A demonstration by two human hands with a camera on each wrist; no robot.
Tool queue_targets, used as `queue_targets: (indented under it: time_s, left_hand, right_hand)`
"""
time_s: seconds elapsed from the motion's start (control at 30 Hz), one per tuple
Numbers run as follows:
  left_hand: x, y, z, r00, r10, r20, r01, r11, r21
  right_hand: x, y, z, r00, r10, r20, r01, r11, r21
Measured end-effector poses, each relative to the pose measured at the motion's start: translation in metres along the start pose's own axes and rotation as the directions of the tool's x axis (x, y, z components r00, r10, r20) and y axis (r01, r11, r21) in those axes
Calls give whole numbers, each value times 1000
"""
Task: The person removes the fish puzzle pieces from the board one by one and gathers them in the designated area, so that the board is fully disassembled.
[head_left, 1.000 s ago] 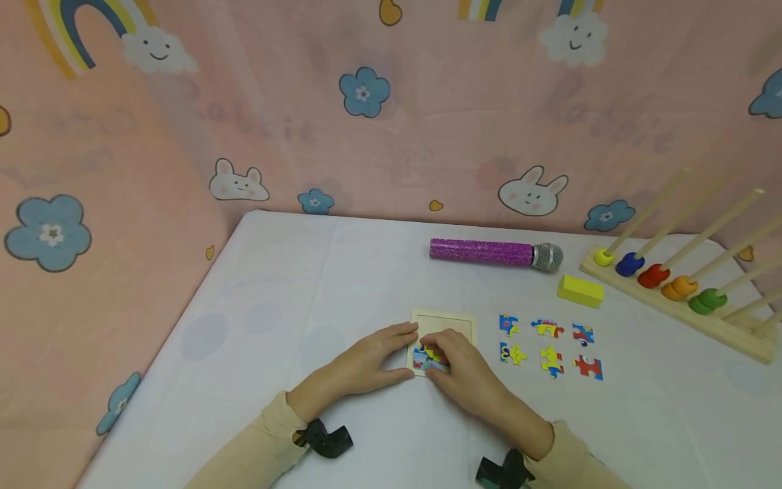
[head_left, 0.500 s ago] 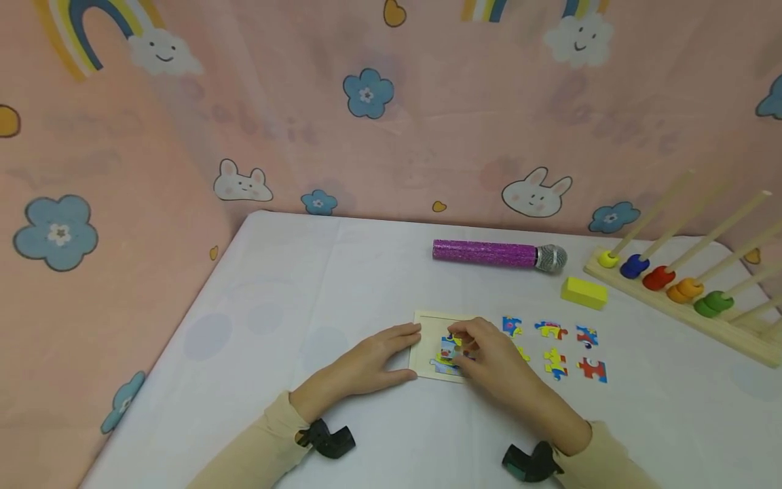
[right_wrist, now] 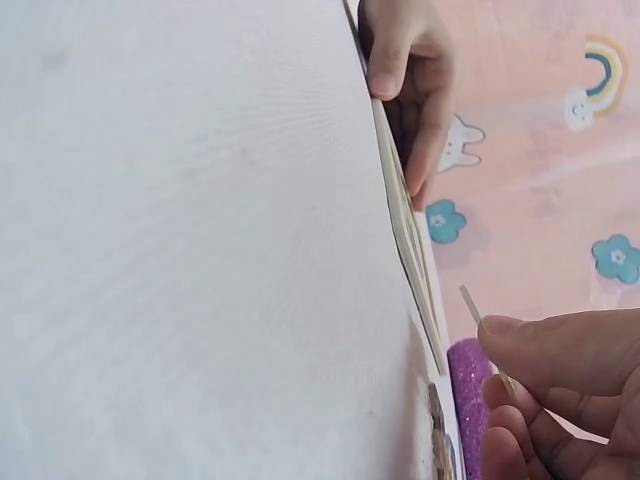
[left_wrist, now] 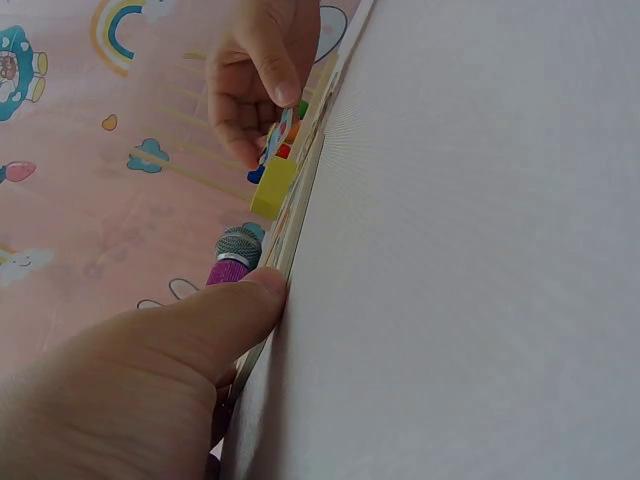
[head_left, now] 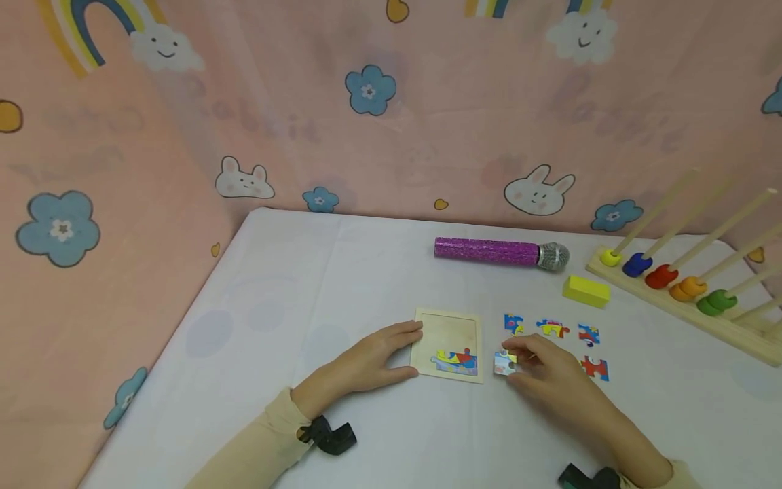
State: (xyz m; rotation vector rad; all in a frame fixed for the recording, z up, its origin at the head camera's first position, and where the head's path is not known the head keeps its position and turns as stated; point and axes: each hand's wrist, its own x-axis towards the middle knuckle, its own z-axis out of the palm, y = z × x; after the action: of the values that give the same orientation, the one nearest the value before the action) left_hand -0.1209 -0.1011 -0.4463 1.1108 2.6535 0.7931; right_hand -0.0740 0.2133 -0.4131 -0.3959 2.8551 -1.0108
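My left hand (head_left: 375, 358) rests at the left edge of a small wooden puzzle tray (head_left: 446, 329), thumb and fingertips spread along its border, fingers fairly straight. Joined jigsaw pieces (head_left: 455, 362) in blue, yellow and red lie in the tray's lower right part. My right hand (head_left: 559, 377) pinches a pale blue and yellow puzzle piece (head_left: 504, 364) between thumb and fingers, just right of the tray. In the right wrist view this puzzle piece (right_wrist: 470, 302) shows edge-on, raised off the table. Several loose puzzle pieces (head_left: 552, 329) lie around the right hand, which hides some of them.
A purple glitter microphone (head_left: 489, 250) lies behind the tray. Right of it sits a yellow block (head_left: 586, 291). A wooden bead rack (head_left: 660, 295) with upright rods and coloured beads stands at the far right. Patterned pink cloth (head_left: 391, 149) hangs at the back.
My right hand has lifted the puzzle piece from the tray's lower left and carried it right, out past the tray's edge. The left hand has stayed at the tray.
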Motion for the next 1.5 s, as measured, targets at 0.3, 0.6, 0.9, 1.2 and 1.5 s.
queue_targets:
  time_s: [0.3,0.6,0.9,1.2,1.5]
  left_hand:
    - [2,1,0,1000,-6,11,6,1000,7]
    - [0,2,0,1000,-14,13,15,1000,-7]
    - [-1,1,0,1000,-10,5,10,1000,-8]
    - [-1,2,0,1000,-14,10,14,1000,-9]
    - [0,2,-1,1000,-11,7,11,1000,-13]
  right_hand:
    - [-13,13,-7,993,52,104,-54,999,10]
    - [-17,14,-3,992,20,128,-17,1000,-18]
    - [-17,13,-2,987,56,152,-47,997,-58]
    - [-18,13,-3,986,63,151,-54,996,-65]
    - [-22,12,-3,996,21,91,-15,998,-59]
